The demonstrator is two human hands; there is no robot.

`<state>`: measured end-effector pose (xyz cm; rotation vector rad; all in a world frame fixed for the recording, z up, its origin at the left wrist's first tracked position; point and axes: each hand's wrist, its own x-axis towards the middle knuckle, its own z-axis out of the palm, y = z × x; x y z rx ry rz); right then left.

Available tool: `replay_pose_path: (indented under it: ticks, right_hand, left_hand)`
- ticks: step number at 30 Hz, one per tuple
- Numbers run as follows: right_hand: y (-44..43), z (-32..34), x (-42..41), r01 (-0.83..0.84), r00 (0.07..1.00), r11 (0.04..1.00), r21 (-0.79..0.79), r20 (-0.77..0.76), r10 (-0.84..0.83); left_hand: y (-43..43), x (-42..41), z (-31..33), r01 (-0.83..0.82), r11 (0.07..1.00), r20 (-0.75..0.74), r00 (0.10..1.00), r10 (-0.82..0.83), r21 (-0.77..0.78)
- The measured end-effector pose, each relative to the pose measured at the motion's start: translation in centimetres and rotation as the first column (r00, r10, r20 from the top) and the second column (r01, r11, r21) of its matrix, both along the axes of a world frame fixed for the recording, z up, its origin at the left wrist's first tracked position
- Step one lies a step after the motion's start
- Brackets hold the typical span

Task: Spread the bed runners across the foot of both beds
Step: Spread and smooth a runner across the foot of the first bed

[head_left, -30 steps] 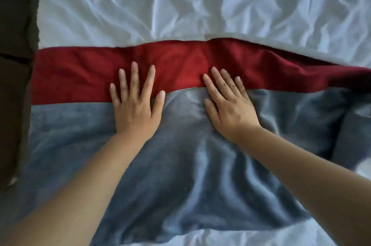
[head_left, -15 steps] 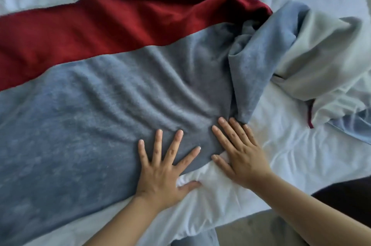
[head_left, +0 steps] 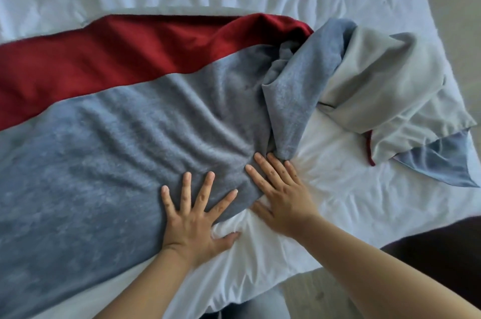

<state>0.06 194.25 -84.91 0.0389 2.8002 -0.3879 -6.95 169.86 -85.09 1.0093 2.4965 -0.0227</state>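
Head view: your left grip (head_left: 194, 217) and right grip (head_left: 282, 199) lie flat, fingers straight, pressing the bed runner (head_left: 130, 141) on the bed (head_left: 351, 201). Its long axis runs leftward from them; the bunched end (head_left: 294, 89), perhaps twisted, sits just beyond your right grip.

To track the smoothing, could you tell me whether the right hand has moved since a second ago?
Yes. The right hand has left the red stripe and come toward the person, to the near edge of the runner, beside its bunched end.
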Motion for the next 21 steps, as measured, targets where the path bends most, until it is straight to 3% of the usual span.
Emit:
replay_pose_path:
  ticks: [5, 12, 15, 18, 21]
  right_hand:
    - [0.0, -0.7, 0.1, -0.004, 0.998, 1.0, -0.019, -0.062, 0.003]
    - [0.4, -0.5, 0.0, -0.016, 1.0, 0.999, -0.04, -0.013, 0.015]
    - [0.9, 0.2, -0.3, -0.047, 0.999, 0.992, -0.119, -0.018, 0.045]
    - [3.1, 1.1, -0.5, -0.151, 0.988, 0.97, -0.192, -0.056, 0.143]
    - [7.9, 2.7, -0.8, -0.293, 0.956, 0.946, -0.139, -0.059, 0.288]
  left_hand:
    - [-0.4, 0.2, -0.6, -0.001, 0.999, -0.07, 0.998, 0.004, 0.051]
    - [0.1, 1.5, -0.4, -0.035, 0.998, -0.18, 0.983, 0.042, 0.044]
    - [2.6, 2.8, 0.9, -0.234, 0.972, -0.16, 0.958, 0.237, 0.035]
    - [8.1, 3.8, 2.2, -0.492, 0.869, -0.089, 0.865, 0.495, 0.051]
    - [14.7, 3.2, 3.1, -0.581, 0.805, -0.018, 0.81, 0.587, 0.12]
